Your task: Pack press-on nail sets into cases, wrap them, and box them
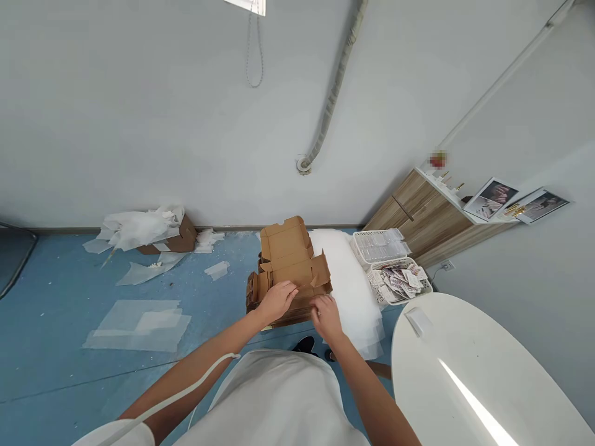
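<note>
A brown cardboard box [290, 265], partly unfolded with creased panels and raised side flaps, lies on a stack of flat folded cardboard [260, 287] in front of me. My left hand [279, 300] is on its near edge, with the fingers bent together at the front flap. At the near right corner, under a raised side flap [320, 270], my right hand [326, 314] has its fingers curled in on the cardboard. Part of both hands' fingertips is hidden against the box.
White foam sheets [346, 272] are piled right of the cardboard. Two white baskets hold clear packets [382, 245] and printed cards [402, 280]. A round white table [465, 371] stands at right, before a wooden cabinet [427, 210]. Loose sheets [139, 325] lie on the floor at left.
</note>
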### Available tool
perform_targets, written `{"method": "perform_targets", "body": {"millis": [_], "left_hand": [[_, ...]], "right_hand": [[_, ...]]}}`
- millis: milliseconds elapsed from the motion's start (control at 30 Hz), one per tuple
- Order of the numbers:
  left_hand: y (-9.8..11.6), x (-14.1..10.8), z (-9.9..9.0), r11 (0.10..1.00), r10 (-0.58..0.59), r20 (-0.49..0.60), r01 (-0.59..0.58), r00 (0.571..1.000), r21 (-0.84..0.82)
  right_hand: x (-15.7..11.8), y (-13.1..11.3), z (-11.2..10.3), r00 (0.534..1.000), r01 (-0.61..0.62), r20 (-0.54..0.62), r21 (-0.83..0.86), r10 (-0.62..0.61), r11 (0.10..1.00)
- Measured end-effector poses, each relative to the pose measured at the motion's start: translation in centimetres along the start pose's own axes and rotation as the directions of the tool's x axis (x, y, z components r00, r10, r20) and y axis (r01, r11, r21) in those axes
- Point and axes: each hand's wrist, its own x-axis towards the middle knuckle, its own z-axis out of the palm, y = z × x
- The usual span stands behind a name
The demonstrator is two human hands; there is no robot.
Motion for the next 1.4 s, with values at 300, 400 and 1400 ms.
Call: {"method": "perform_targets", "body": {"millis": [300,400,1400], "left_hand": [[0.0,-1.4,-0.9,0.988,0.097,-0.243,-0.122,0.965,-0.09],[0.2,-1.7,-0.7,0.982,0.153,-0.256,-0.176,0.955,-0.07],[-2.1,-1.2,0.9,0.761,-0.613,-0.109,0.547,0.783,-0.349]], "right_hand": [[1.2,-0.3,-1.1,0.982,-0.189,0.1,0.608,0.162,0.771],[2.1,-2.6,-3.9,0.978,-0.193,0.054,0.599,0.202,0.777],[-2.7,-0.2,-3.3,0.786,-0.324,-0.06,0.808,0.615,0.493]]}}
